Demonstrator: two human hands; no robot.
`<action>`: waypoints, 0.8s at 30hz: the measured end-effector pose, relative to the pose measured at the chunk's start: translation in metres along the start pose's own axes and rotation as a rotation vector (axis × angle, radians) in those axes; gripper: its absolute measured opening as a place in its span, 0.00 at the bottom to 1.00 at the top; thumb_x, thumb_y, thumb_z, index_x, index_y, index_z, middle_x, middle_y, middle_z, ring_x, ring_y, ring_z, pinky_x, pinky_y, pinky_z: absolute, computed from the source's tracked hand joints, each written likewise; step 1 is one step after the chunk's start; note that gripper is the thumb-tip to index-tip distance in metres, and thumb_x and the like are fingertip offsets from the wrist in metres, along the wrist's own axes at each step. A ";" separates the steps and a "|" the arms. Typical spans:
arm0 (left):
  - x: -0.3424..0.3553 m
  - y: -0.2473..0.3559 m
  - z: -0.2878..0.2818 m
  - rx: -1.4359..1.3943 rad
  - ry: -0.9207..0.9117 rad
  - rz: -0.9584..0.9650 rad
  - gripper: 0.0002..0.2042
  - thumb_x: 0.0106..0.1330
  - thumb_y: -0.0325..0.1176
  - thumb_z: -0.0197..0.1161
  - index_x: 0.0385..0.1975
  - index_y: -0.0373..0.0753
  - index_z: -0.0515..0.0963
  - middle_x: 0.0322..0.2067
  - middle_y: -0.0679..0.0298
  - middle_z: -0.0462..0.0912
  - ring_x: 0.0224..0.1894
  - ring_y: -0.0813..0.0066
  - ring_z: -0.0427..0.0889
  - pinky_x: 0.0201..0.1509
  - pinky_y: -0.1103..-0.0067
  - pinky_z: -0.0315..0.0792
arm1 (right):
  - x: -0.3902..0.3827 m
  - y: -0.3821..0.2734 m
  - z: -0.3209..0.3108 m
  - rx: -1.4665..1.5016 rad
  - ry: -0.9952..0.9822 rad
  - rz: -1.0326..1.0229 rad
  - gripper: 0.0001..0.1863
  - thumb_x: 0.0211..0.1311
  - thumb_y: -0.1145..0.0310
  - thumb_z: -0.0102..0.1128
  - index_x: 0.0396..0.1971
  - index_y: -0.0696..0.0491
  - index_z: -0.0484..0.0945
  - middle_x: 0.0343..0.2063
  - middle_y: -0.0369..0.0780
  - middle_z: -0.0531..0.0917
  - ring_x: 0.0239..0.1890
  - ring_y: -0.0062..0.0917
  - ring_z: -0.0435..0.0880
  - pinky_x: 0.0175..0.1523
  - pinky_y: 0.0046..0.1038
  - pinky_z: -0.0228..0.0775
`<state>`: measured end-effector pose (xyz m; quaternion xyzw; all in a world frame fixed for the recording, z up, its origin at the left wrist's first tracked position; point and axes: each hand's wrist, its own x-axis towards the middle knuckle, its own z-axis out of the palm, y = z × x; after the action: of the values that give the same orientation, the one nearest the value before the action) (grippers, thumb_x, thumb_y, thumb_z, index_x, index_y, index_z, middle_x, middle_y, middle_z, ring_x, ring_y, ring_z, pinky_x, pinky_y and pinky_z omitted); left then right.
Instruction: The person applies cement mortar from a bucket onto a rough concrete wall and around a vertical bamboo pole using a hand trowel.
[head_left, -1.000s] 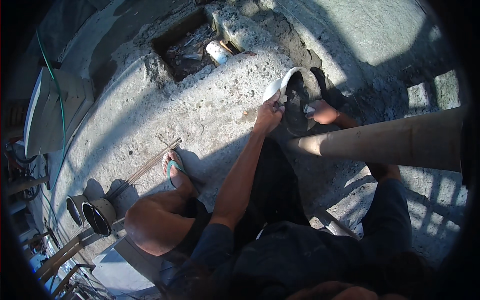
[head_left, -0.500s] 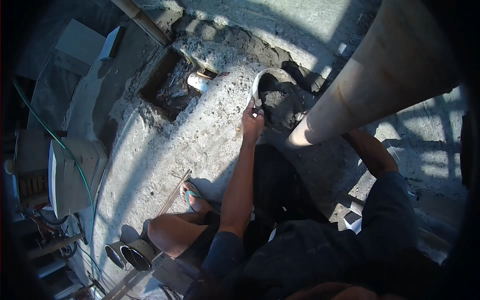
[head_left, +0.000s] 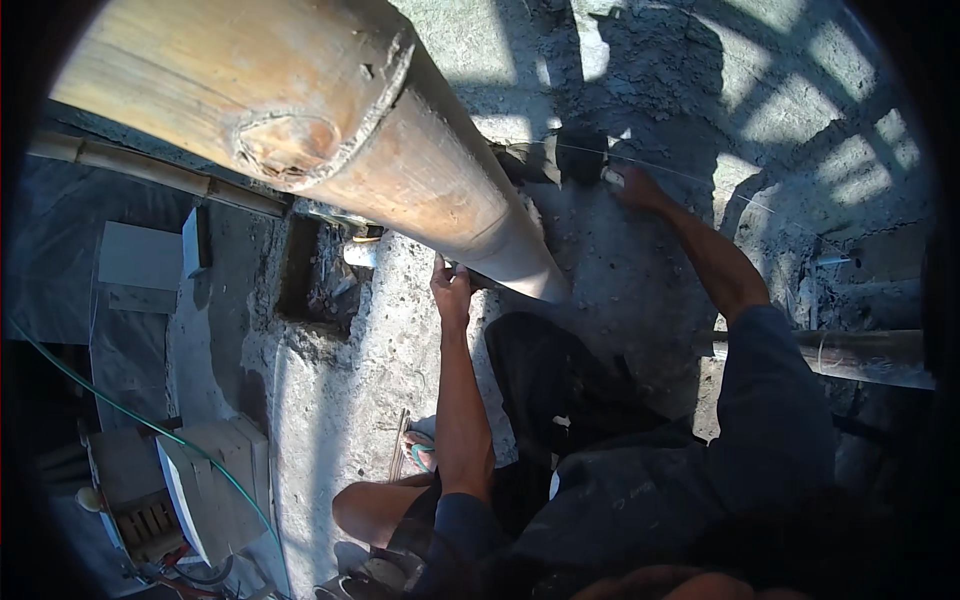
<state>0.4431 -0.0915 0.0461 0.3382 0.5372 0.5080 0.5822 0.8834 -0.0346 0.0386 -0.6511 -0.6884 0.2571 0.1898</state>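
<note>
My left hand (head_left: 452, 290) is closed at the lower edge of a thick bamboo pole (head_left: 440, 180). The pole crosses in front and hides most of the round bucket of grey mortar that this hand grips by its rim. Farther right, my right hand (head_left: 645, 190) is stretched out, its fingers wrapped round the pale handle of a trowel (head_left: 581, 158). The trowel's dark blade points left, toward the pole, over shaded, rough ground. Its tip and what it touches are hard to make out in the shadow.
A rectangular pit (head_left: 320, 275) with debris and a white cylindrical piece (head_left: 360, 252) lies to the left. Pale blocks (head_left: 215, 480) and a green hose (head_left: 130, 405) are at the lower left. Another bamboo pole (head_left: 860, 355) lies at right.
The view has turned, so the bamboo pole now crosses from upper left and covers the bucket. My right hand, earlier behind the pole, is now in sight to its right with the trowel.
</note>
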 end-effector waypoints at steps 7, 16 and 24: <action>0.005 0.005 -0.006 0.503 0.066 -0.030 0.35 0.69 0.37 0.58 0.73 0.37 0.53 0.45 0.52 0.76 0.37 0.66 0.81 0.22 0.75 0.74 | -0.034 0.032 0.003 -0.307 0.231 0.282 0.26 0.55 0.68 0.54 0.56 0.51 0.77 0.45 0.53 0.83 0.48 0.50 0.82 0.53 0.46 0.74; -0.002 0.012 0.009 -0.021 -0.071 -0.108 0.34 0.73 0.28 0.52 0.75 0.45 0.42 0.67 0.48 0.62 0.51 0.58 0.80 0.35 0.64 0.87 | -0.040 -0.136 -0.036 -0.230 -0.048 0.011 0.27 0.60 0.55 0.63 0.57 0.49 0.76 0.47 0.52 0.83 0.51 0.44 0.83 0.57 0.39 0.73; -0.004 -0.003 0.022 -0.023 0.052 -0.005 0.31 0.68 0.23 0.53 0.72 0.36 0.56 0.55 0.53 0.76 0.49 0.72 0.77 0.52 0.79 0.71 | 0.079 -0.185 0.000 -0.515 -0.452 -0.270 0.20 0.51 0.62 0.65 0.42 0.57 0.80 0.38 0.53 0.83 0.47 0.45 0.82 0.54 0.43 0.73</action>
<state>0.4661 -0.0932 0.0485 0.3166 0.5473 0.5213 0.5732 0.7294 0.0398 0.1441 -0.5075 -0.8348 0.1856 -0.1050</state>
